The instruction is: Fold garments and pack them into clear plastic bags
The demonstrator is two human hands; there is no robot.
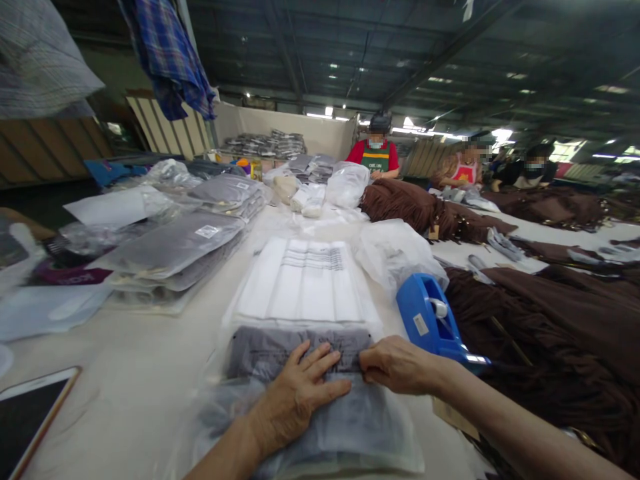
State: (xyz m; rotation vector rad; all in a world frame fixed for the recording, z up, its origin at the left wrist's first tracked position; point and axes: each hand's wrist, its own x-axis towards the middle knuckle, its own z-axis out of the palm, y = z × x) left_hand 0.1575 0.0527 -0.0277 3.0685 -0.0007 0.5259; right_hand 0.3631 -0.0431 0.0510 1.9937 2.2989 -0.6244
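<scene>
Head view looks down on a grey folded garment (pixel 295 350) inside a clear plastic bag (pixel 360 427), lying at 6 o'clock on the pale table (pixel 150 360), right in front of the person. The left hand (pixel 295 400) lies flat on the bag with its fingers spread wide, pressing the film down over the garment and gripping nothing. The right hand (pixel 397 365) sits just beside it at 3 o'clock, fingers curled narrow with the tips pinching the bag's edge where it meets the garment. Touching the garment at 12 o'clock is a flat stack of empty bags with printed black lines (pixel 300 280). A blue tape dispenser (pixel 433 320) stands just beside the right hand, at 1 o'clock from it. Brown fabric (pixel 550 340) spreads over the table at 3 o'clock. At 10 o'clock a pile of packed grey garments in bags (pixel 175 253) rests near the stack, and a phone (pixel 30 413) lies at 8 o'clock by the table edge, well apart from the hands. Crumpled clear bags (pixel 395 253) sit at 1 o'clock beyond the dispenser. At 12 o'clock, far across the table, a person in a red top (pixel 376 157) stands facing this way, with other workers (pixel 467 170) at 2 o'clock.
</scene>
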